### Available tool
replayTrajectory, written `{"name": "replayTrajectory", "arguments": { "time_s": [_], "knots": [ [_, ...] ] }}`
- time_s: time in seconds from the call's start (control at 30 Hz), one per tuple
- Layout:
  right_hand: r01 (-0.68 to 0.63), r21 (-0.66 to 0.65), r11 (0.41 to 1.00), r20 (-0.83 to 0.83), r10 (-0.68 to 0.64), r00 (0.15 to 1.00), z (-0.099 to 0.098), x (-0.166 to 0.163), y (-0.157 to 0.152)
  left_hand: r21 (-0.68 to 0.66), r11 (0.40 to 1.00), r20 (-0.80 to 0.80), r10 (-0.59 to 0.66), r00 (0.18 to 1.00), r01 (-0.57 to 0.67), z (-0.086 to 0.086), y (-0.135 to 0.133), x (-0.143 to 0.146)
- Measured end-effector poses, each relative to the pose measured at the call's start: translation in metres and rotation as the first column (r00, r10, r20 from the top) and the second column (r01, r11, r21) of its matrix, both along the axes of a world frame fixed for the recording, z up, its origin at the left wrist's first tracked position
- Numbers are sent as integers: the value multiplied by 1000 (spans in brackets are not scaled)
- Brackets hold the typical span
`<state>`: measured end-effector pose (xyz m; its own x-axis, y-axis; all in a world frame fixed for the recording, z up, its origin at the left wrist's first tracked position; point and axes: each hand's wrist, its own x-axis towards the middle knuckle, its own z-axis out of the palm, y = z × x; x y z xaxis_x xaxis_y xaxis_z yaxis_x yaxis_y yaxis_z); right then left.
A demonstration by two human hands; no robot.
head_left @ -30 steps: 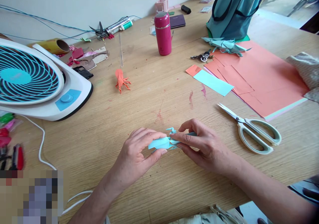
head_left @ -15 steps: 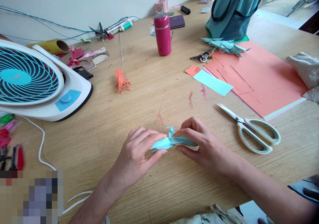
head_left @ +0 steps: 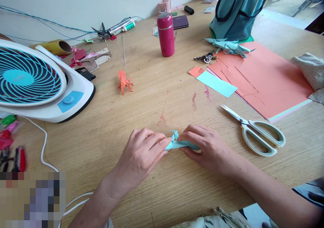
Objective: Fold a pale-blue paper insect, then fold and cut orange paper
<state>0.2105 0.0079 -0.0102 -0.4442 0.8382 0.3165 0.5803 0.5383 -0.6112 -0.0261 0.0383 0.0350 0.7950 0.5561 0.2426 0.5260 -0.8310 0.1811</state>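
Observation:
A light blue folded paper figure (head_left: 180, 145) is held between my two hands, low over the wooden table. My left hand (head_left: 145, 150) pinches its left end, fingers over the top and thumb beneath, hiding that end. Around the right part, my right hand (head_left: 206, 145) closes with thumb below and fingers above. Small folded points of blue paper stick up between the hands. To the right lie white-handled scissors (head_left: 255, 130), blades partly apart, touched by neither hand. An orange origami insect (head_left: 124, 82) stands on the table beyond my left hand.
A white and blue fan (head_left: 68, 101) stands at the left. Orange paper sheets (head_left: 273, 82), a blue paper strip (head_left: 217, 83), keys (head_left: 205, 57) and a blue-green origami creature (head_left: 229, 46) lie at the right. Behind are a magenta flask (head_left: 166, 35) and a teal bag (head_left: 235, 11).
My left fingers have closed further over the figure's left end, covering the part that showed before. My right hand keeps its hold, with the fingers slightly lower.

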Motion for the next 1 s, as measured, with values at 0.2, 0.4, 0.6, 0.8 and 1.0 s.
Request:
{"name": "replayTrajectory", "arguments": {
  "time_s": [0.2, 0.4, 0.6, 0.8, 1.0],
  "knots": [
    [-32, -152, 988, -143, 10, 990, 3, 3, -1, 42, 999, 16, -14, 1000, 13, 1, 0, 1],
    [-66, -181, 981, -238, 21, 971, 4, 5, 0, 52, 998, 22, -23, 999, 22, 1, -2, 0],
    [-38, -188, 981, -271, -15, 963, 6, 3, 0, 41, 999, 42, 3, 999, -5, 0, -3, 0],
    [-51, -208, 977, -318, -18, 948, 6, -1, -2, -75, 997, 77, 23, 997, -18, -2, -1, 1],
    [-42, -230, 972, -363, -46, 931, 5, -2, -1, -128, 991, 107, 52, 993, -38, -3, -1, 1]
  ]
}}
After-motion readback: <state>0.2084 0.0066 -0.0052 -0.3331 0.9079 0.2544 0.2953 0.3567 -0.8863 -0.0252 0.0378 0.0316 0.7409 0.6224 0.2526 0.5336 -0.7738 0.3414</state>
